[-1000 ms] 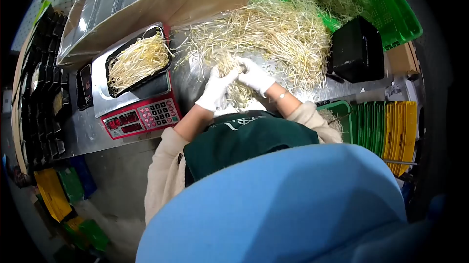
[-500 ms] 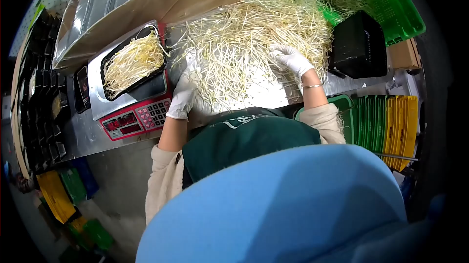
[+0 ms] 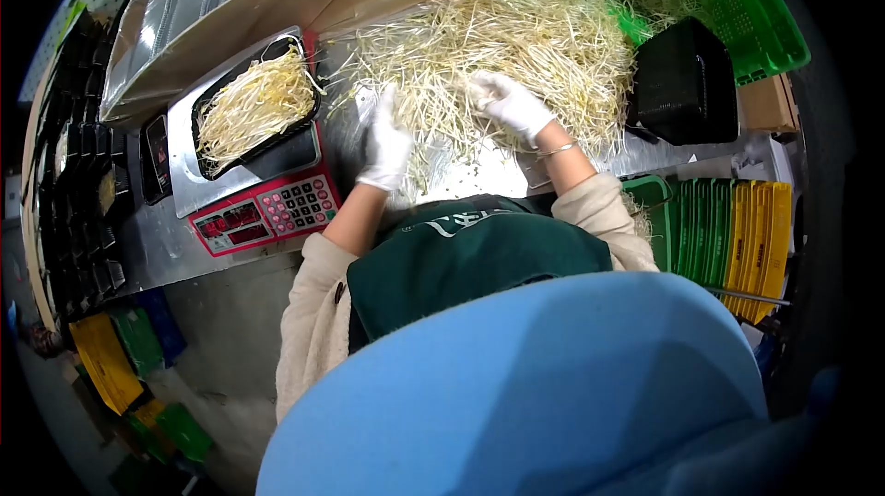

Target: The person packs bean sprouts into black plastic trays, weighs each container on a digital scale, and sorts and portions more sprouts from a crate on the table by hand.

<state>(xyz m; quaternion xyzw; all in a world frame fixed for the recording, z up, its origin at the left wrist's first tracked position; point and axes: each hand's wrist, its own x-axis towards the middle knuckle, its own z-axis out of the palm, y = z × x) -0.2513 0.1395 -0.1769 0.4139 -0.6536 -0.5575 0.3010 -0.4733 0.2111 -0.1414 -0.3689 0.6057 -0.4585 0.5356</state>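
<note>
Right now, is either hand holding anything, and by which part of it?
It cannot be told: the left hand is beside the loose sprouts, the right hand is curled at them, and any grip is unclear.

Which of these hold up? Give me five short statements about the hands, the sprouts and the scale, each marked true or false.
1. The black tray of sprouts rests on the scale. True.
2. The right hand has a bracelet at its wrist. True.
3. The left hand is bare. False: it wears a white glove.
4. A loose heap of sprouts lies beyond the hands. True.
5. The scale stands right of both hands. False: it stands left of them.
</note>
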